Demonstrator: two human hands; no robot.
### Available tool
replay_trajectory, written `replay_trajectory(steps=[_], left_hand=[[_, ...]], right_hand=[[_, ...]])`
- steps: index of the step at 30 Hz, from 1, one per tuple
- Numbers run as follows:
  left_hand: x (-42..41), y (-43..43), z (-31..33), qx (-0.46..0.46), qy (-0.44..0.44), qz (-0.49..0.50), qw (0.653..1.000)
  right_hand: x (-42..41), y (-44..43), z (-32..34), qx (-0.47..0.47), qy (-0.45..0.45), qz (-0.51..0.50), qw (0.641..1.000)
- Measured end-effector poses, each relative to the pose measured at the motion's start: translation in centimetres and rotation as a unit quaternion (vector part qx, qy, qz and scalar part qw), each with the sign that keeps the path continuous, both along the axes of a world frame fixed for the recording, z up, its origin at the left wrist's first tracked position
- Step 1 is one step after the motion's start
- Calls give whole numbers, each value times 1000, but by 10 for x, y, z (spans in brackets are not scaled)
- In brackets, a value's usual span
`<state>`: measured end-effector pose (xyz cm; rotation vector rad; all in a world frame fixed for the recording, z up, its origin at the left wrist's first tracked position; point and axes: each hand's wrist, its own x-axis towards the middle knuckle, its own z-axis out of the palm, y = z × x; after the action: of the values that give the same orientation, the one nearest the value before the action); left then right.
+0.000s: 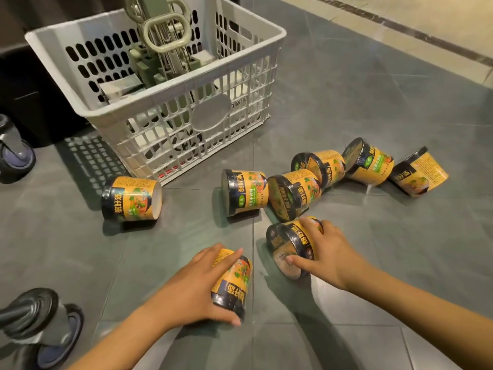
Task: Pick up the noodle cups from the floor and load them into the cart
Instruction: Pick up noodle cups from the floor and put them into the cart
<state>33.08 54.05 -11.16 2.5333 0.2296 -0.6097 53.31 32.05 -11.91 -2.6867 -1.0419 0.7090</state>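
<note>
near: left hand [197, 287] curled round one cup [236, 276], right hand [328, 249] gripping a second cup [289, 241], both on the floor [160, 249] | mid: six more cups [244, 192] lying sideways | far: cart [210, 112] just beyond | risk: round, glossy film-wrapped cups could roll or slip from a loose one-handed grip | materials: smooth grey tile, white slotted plastic

Grey tiled floor [346, 102] — noodle cups [244, 192], basket [160, 84].

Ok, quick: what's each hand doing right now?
Left hand: grips a yellow-and-black printed noodle cup on its side.
Right hand: grips a second noodle cup.
</note>
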Motion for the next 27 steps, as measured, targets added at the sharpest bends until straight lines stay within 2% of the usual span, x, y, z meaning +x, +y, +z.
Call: replay_trajectory(steps=[3,7,12,15,18,23,27], left_hand=[[4,2,6,-5,11,110,994],[16,18,10,-34,-17,225,974],[31,29,7,-24,-32,275,961],[38,29,2,53,-66,256,963],[39,22,-5,115,-64,205,970],[34,15,-16,163,-45,168,971],[34,11,-16,154,-54,168,972]], right_hand=[[-6,6,5,33,51,-34,998],[-14,13,7,101,158,-70,980],[-22,15,7,160,249,-119,948],[-19,12,8,135,193,-115,965],[-13,8,4,106,124,-99,982],[-10,10,6,54,110,-103,987],[-8,19,12,-29,40,-61,997]])
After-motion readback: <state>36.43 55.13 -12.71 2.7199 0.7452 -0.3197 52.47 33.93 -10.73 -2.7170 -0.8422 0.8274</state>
